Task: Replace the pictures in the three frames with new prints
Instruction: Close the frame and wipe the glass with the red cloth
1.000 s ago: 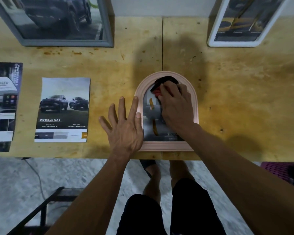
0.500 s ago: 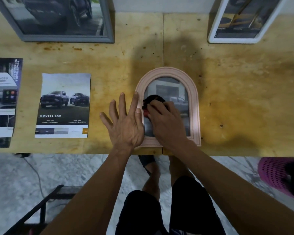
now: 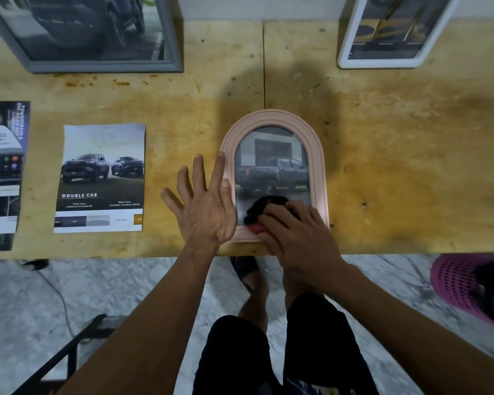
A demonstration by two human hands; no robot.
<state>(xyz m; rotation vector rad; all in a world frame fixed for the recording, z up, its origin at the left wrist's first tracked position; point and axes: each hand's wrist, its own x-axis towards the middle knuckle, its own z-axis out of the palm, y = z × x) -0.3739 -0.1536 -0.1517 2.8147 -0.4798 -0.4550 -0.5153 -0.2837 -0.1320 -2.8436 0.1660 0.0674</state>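
A pink arched frame lies flat near the table's front edge, showing a grey pickup print. My right hand presses a black and red cloth on the glass at the frame's bottom. My left hand lies flat with fingers spread, its thumb side against the frame's left edge. A grey frame leans at the back left and a white frame at the back right. A loose "Double Cab" print lies left of my hands.
Another brochure sheet lies at the far left edge of the wooden table. A pink perforated basket stands on the floor at the right. A dark stool frame is below left, and my legs are under the table edge.
My right hand has dragged the cloth from the top of the arched glass down to its bottom, uncovering the pickup picture. The left hand has stayed in place.
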